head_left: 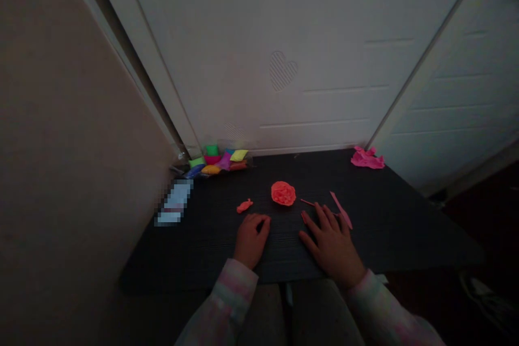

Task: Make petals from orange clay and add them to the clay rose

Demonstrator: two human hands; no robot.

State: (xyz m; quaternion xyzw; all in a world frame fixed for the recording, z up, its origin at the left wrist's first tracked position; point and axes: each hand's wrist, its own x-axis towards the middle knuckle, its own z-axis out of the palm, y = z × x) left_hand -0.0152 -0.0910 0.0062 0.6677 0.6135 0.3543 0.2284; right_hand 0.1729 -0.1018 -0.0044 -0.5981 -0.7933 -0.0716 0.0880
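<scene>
My left hand [252, 240] rests on the dark table with its fingers curled in and thumb and forefinger pressed together; whatever they may hold is hidden. Just beyond it lies a small twisted lump of coral modelling clay [244, 205]. My right hand [333, 246] is palm down with fingers spread on the tabletop. A thin pink stick [307, 202] runs partly under its fingertips, and a flat pink modelling knife [341, 211] lies against its outer fingers. Between and beyond both hands sits a ruffled coral clay flower [283, 193], touched by neither.
Several colourful clay packets [219, 161] lie in clear plastic at the back left. A blurred-out pale rectangle [175, 203] is at the left edge. A crumpled bright pink piece [367, 158] sits at the back right. A white panel [251, 54] with a heart pattern stands behind the table [385, 243].
</scene>
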